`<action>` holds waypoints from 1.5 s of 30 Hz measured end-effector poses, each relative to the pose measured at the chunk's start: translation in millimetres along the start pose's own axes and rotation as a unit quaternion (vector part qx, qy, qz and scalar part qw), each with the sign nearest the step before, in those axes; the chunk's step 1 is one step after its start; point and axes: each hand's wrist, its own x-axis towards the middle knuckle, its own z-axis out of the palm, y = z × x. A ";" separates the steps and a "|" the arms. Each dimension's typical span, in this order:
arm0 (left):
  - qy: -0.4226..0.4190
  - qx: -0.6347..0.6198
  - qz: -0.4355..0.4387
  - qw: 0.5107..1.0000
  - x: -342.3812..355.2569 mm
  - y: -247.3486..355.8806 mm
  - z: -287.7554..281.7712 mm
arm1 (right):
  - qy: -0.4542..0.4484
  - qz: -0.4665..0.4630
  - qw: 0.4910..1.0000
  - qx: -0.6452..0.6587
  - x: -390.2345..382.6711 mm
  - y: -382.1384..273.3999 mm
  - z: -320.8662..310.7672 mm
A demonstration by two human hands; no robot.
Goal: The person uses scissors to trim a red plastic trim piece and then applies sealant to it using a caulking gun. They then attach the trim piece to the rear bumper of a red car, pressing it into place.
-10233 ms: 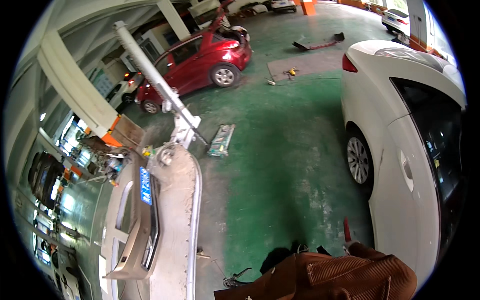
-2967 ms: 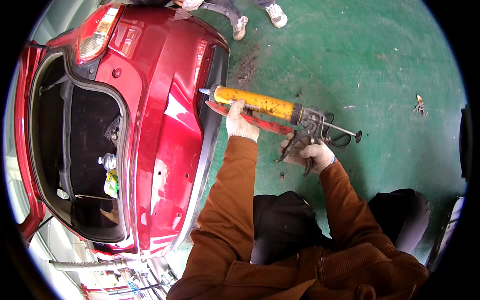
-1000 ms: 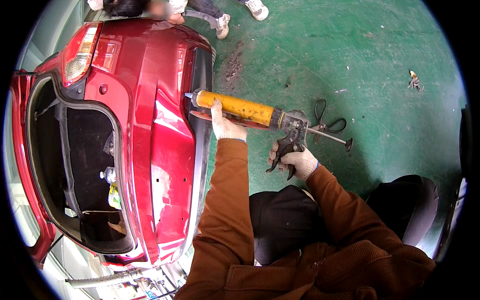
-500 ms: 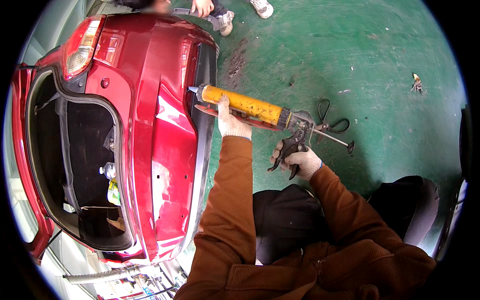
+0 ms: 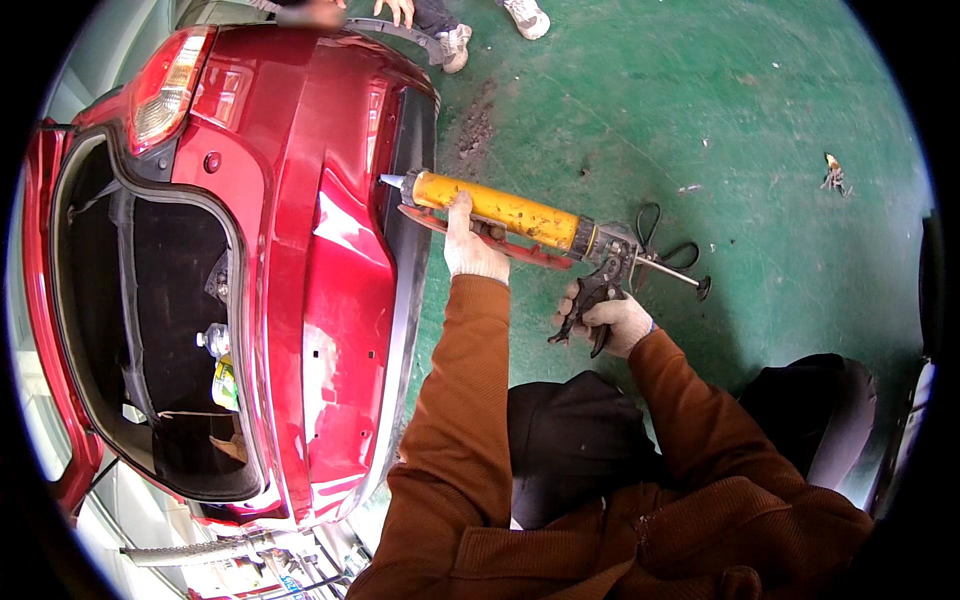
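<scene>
My gloved left hand (image 5: 470, 245) is closed around the barrel of a caulking gun, with its yellow cartridge (image 5: 525, 220) and a long red strip (image 5: 535, 256) just beneath. My gloved right hand (image 5: 620, 320) grips the gun's black handle and trigger (image 5: 590, 305). The pale nozzle points left at the dark lower trim (image 5: 405, 260) of the red car's rear bumper (image 5: 340, 270); whether it touches cannot be told. Black loop handles, apparently of scissors (image 5: 675, 255), show behind the gun's plunger rod, partly hidden.
The open trunk (image 5: 175, 290) at left holds bottles (image 5: 222, 370). A crouching co-worker's hand (image 5: 398, 8) and shoes (image 5: 525, 15) show beyond the bumper, near a dark curved piece (image 5: 400, 30). Small debris (image 5: 835, 175) lies on the green floor (image 5: 760, 120).
Ten seconds ago I was across the workshop; now I am low at the red car, holding the gun. Over the last second it shifted little. The co-worker's head and hand moved slightly.
</scene>
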 end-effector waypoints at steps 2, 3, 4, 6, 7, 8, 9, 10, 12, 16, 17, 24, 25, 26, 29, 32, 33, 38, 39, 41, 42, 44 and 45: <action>0.005 0.000 -0.006 1.000 -1.6 -0.4 -1.1 | -0.015 0.001 1.000 0.009 0.8 -0.4 -5.5; 0.008 0.000 -0.010 1.000 -2.3 -1.1 -2.4 | -0.021 0.002 1.000 0.014 1.2 0.1 -8.1; 0.014 0.003 -0.013 1.000 -3.1 -1.4 -4.0 | -0.029 0.003 0.999 0.022 1.4 0.6 -10.1; 0.027 0.008 -0.020 0.999 -5.3 -1.8 -8.2 | -0.044 0.007 0.998 0.037 1.0 1.7 -10.5; 0.028 0.006 -0.022 0.999 -6.3 -2.3 -10.4 | -0.031 0.009 0.999 0.025 -0.1 1.0 -9.5; 0.029 0.004 -0.024 0.999 -7.2 -2.8 -12.5 | -0.018 0.011 1.000 0.013 -1.7 -1.1 -8.5; 0.029 0.003 -0.025 0.999 -9.5 -1.8 -12.3 | -0.007 0.012 1.000 0.001 -2.8 -3.2 -6.2; 0.032 0.004 -0.022 0.999 -11.7 -1.4 -11.7 | -0.008 0.015 1.000 0.001 -2.8 -3.5 -6.7; 0.036 0.004 -0.014 0.999 -14.5 -1.3 -10.4 | -0.010 0.021 1.000 0.000 -2.8 -4.0 -8.0; 0.035 -0.005 -0.019 0.999 -12.8 -1.2 -13.9 | -0.016 0.021 1.000 0.014 -2.1 -2.8 -7.6; 0.035 -0.005 -0.018 0.999 -12.6 -1.7 -14.8 | -0.017 0.021 0.999 0.019 -1.8 -2.3 -8.2; 0.046 -0.021 -0.015 0.999 -10.2 -3.2 -19.5 | -0.009 0.019 1.000 -0.004 -0.2 -2.0 -10.7; 0.045 -0.023 -0.014 0.999 -10.3 -3.6 -19.9 | -0.010 0.018 1.000 -0.001 0.0 -1.5 -10.4; 0.044 -0.024 -0.013 0.999 -10.6 -4.3 -20.0 | -0.011 0.018 1.000 0.003 -0.1 -0.8 -10.0; 0.048 -0.021 -0.011 0.999 -13.4 -1.2 -16.4 | -0.018 0.016 1.000 0.005 -0.1 -1.4 -6.3; 0.046 -0.017 -0.013 0.999 -13.5 -1.4 -15.5 | -0.018 0.016 1.000 0.015 -0.4 -1.3 -4.5; 0.044 -0.015 -0.012 0.999 -13.0 -1.1 -16.0 | -0.018 0.016 1.000 0.020 -0.3 -1.4 -4.1; 0.042 -0.017 -0.014 0.999 -12.3 -1.6 -18.3 | -0.010 0.022 1.000 0.012 -2.8 -3.8 0.7; 0.042 -0.016 -0.013 0.999 -11.9 -2.6 -18.0 | -0.004 0.023 1.000 0.007 -4.0 -5.7 3.2; 0.045 -0.018 -0.012 0.999 -9.4 -2.9 -17.8 | 0.004 0.019 1.000 0.006 -3.8 -5.8 4.8; 0.047 -0.018 -0.010 0.999 -8.4 -2.5 -17.9 | 0.008 0.017 1.000 0.006 -4.3 -5.8 5.5; 0.047 -0.026 -0.006 0.999 -6.9 -2.8 -18.0 | 0.002 0.016 1.000 0.004 -1.0 -2.2 -0.6; 0.047 -0.029 -0.005 0.998 -7.3 -2.7 -16.3 | 0.000 0.014 1.000 0.003 0.0 -1.6 -2.0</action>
